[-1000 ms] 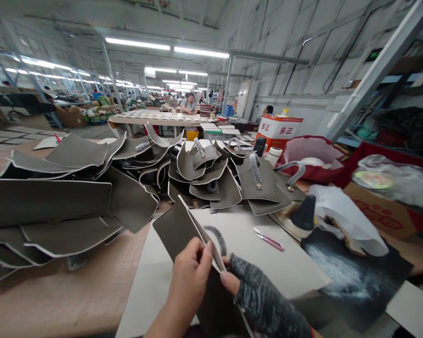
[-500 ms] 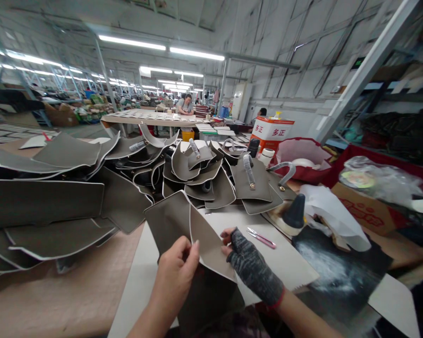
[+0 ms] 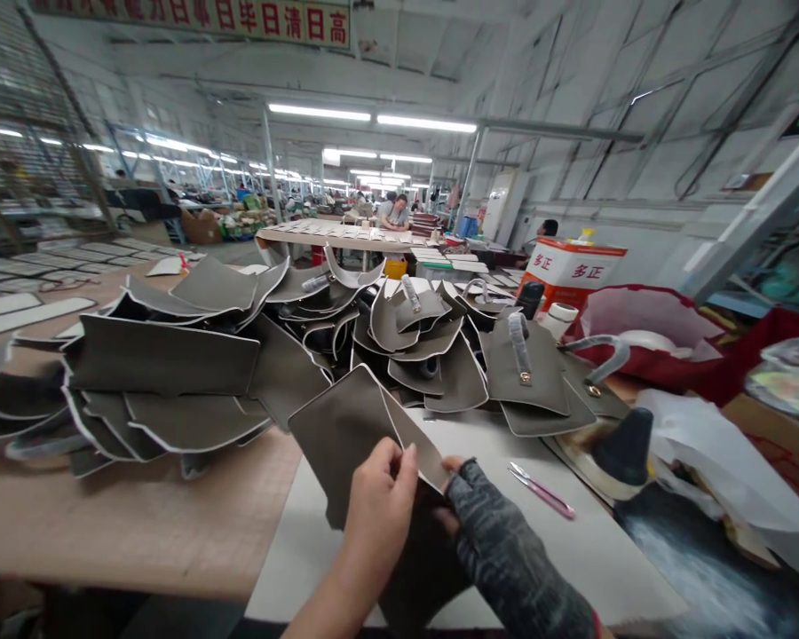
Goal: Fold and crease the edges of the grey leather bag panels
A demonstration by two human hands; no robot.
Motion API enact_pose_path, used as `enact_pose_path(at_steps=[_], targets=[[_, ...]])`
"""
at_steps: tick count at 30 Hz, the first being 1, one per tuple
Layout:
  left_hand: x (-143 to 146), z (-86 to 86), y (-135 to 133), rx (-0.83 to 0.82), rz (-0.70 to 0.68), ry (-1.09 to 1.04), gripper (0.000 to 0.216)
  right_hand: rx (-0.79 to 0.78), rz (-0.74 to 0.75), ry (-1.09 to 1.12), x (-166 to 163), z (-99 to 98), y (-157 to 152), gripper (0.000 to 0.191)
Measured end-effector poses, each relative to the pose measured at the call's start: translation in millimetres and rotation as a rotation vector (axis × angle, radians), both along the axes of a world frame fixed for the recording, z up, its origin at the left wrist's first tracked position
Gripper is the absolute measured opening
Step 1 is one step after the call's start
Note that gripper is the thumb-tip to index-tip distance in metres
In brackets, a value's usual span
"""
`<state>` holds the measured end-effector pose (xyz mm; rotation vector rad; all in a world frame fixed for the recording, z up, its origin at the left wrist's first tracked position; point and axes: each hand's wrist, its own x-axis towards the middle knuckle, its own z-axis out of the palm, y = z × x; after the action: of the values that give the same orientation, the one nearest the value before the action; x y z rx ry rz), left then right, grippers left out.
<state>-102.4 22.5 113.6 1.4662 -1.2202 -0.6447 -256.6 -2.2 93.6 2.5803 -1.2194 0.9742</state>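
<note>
Both my hands hold one folded grey-brown leather panel (image 3: 346, 430) with a white edge, raised over a white sheet (image 3: 573, 550) on the table. My left hand (image 3: 376, 515) is bare and pinches the panel's fold between thumb and fingers. My right hand (image 3: 486, 532), in a dark grey fingerless glove, grips the panel's right flap just beside the left. The lower part of the panel hangs down behind my hands.
A big heap of the same grey panels (image 3: 173, 364) and handled flaps (image 3: 526, 377) covers the table beyond. Pink snips (image 3: 542, 491) lie on the white sheet. A black-topped glue bottle (image 3: 622, 453), red bag (image 3: 639, 333) and red-white can (image 3: 569, 271) stand right. People work at far tables.
The view has swung left and up. The panel's two flaps, spread apart half a second ago, are closer together, and my right hand has come in next to my left.
</note>
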Motion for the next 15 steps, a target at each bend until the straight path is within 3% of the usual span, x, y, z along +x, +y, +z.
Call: enact_pose_path(at_steps=[3,5,7,9,11,13,15], targets=[[8,7.1,0,-0.169,-0.023,-0.183,0.030,-0.034,0.022,-0.029,-2,-0.2,-11,0.032],[24,15.0,-1,-0.373,0.015,-0.428,0.020,-0.047,0.089,-0.026,-10,6.3,-20,0.032],[47,23.7,-4,-0.503,0.061,-0.691,0.027,-0.051,0.146,-0.015,-20,18.6,-25,0.031],[69,31.0,-8,-0.453,-0.021,-0.841,0.044,-0.005,0.190,0.001,-28,35.5,-28,0.029],[86,35.9,-12,-0.329,-0.219,-0.858,0.042,0.046,0.259,0.058,-33,53.2,-28,0.028],[94,38.3,-13,-0.225,-0.386,-0.782,0.029,-0.033,0.326,0.109,-37,66.6,-29,0.027],[94,38.9,-12,-0.164,-0.428,-0.663,0.022,-0.182,0.340,0.117,-41,73.1,-30,0.022]])
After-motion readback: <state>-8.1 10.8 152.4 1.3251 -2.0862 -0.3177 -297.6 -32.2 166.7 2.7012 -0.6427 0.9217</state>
